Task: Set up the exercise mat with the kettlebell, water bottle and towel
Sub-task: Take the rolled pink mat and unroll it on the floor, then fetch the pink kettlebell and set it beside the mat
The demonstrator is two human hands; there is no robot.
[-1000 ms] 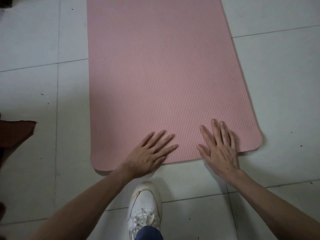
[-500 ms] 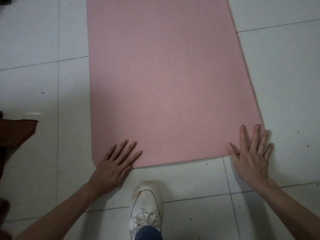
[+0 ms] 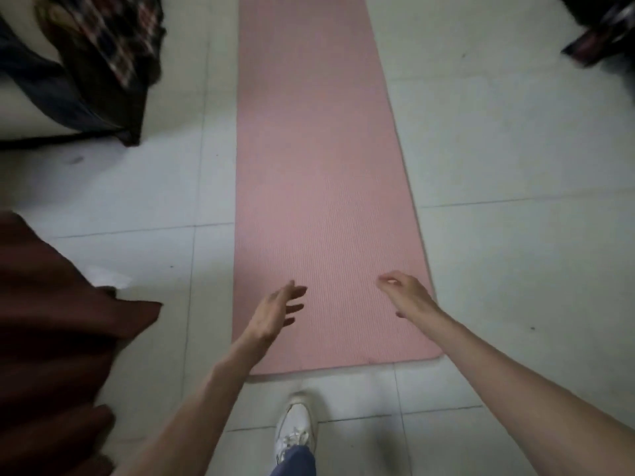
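Two hands that were pressed flat on the near corners of the mat half a second ago are now lifted off it, and my view has risen and pulled back, so far more of the room shows. Largest first: the tiled floor (image 3: 515, 269) fills the frame, and the pink mat (image 3: 319, 166) runs along it from 6 o'clock up to 12, fully unrolled and lying flat, its near edge just ahead of my white shoe (image 3: 295, 431). A dark red cloth (image 3: 51, 321) is heaped at 9 o'clock, dark patterned fabric (image 3: 103, 56) sits at 11, and a blurred dark thing is at 1. My left hand (image 3: 278, 314) hovers with fingers spread and empty; my right hand (image 3: 409, 297) hangs loosely curled, also holding nothing. I judge the smoothing finished. Kettlebell and bottle are out of sight, so fetching them comes next; whether that red cloth is the towel, I cannot tell.
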